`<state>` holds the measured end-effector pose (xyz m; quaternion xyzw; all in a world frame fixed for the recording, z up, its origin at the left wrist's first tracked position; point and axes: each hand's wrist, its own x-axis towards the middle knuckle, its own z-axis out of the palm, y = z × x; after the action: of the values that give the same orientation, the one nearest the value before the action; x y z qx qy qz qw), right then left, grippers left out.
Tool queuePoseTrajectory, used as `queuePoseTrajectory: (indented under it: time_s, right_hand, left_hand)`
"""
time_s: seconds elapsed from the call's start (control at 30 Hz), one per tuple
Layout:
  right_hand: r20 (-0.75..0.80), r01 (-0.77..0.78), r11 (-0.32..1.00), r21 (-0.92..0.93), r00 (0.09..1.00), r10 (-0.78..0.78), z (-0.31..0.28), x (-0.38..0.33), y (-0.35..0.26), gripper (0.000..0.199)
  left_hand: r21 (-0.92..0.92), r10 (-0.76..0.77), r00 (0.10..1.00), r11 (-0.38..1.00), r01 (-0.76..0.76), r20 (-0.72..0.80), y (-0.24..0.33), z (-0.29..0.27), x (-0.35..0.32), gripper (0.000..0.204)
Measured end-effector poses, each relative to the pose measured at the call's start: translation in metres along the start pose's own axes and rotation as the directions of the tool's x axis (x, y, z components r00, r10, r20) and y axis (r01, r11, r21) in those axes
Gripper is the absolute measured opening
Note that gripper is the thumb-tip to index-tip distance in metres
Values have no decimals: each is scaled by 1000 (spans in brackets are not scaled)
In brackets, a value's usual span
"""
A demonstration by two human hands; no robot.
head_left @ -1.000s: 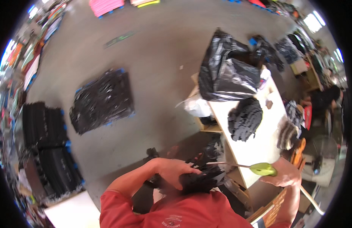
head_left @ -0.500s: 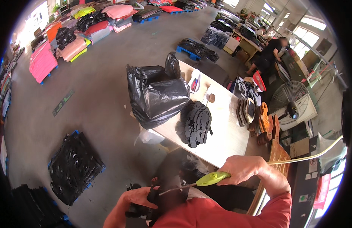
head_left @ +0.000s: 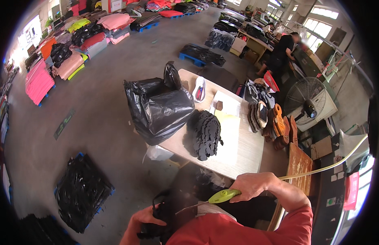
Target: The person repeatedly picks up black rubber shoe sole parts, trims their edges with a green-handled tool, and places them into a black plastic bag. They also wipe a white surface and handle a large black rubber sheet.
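Observation:
My right hand is wrapped round the green handle of an air blow gun. Its thin metal nozzle points left, and a pale yellow hose trails off right from behind the hand. Close to my body, my left hand grips black cut material pieces, with the nozzle tip right beside them. Their dark, blurred outline hides how many there are. Beyond my hands, a table bears a rounded stack of black scalloped pieces and a large black plastic bag.
A white tray with pens and a small brown block lie on the table. Shoe-shaped pieces and a fan stand to the right. A black stack on a blue pallet sits left. A person works farther back.
The view has shifted slightly, so the table and bag appear farther left. My left hand has turned the black pieces a little; the blow gun stays pointed at them.

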<state>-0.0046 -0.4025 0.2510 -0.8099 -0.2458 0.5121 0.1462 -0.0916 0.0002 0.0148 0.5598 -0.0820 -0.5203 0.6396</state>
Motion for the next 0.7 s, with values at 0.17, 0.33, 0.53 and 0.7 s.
queuePoseTrajectory:
  time_s: [0.17,0.33,0.53,0.7]
  right_hand:
    - [28,24,998,63,999,-25,10,4,11,39]
    - [3,3,996,89,1000,-3,16,5,17,41]
    - [30,-63,988,141,998,59,27,2,25,35]
    - [-181,-24,973,230,981,67,39,6,36,42]
  left_hand:
    - [-102,-4,998,995,-2,-60,-12,3,0,81]
    - [-388,-56,988,922,-4,-143,-34,6,-2,78]
    - [-664,52,994,741,-101,-93,-70,-5,2,71]
    - [-773,148,950,552,-311,-276,-59,7,-7,66]
